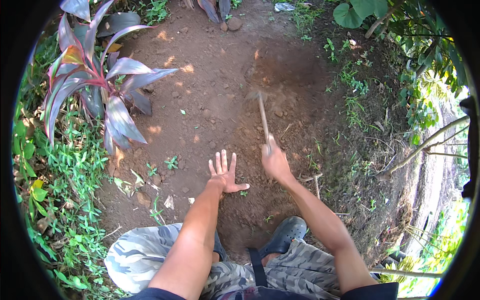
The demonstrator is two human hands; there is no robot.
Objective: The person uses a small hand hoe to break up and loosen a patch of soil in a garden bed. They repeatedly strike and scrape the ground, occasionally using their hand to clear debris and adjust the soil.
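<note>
My right hand (276, 162) is closed around the wooden handle of a short hand tool (264, 118). The tool's head is blurred, so its exact shape cannot be told; it is over loose brown soil (221, 123). Left of the handle, my left hand (224, 175) has its fingers spread wide, palm down, and holds nothing. Whether that palm presses on the ground cannot be told. Beyond the tool head lies a darker patch of disturbed soil (288, 71).
A cordyline plant with purple leaves (101, 80) leans in from the left, above low green weeds (75, 165). Grass and seedlings (352, 82) edge the right side, near a bare branch (423, 148). A dark clog (285, 232) rests close by my knees. Small stones (234, 24) lie farther off.
</note>
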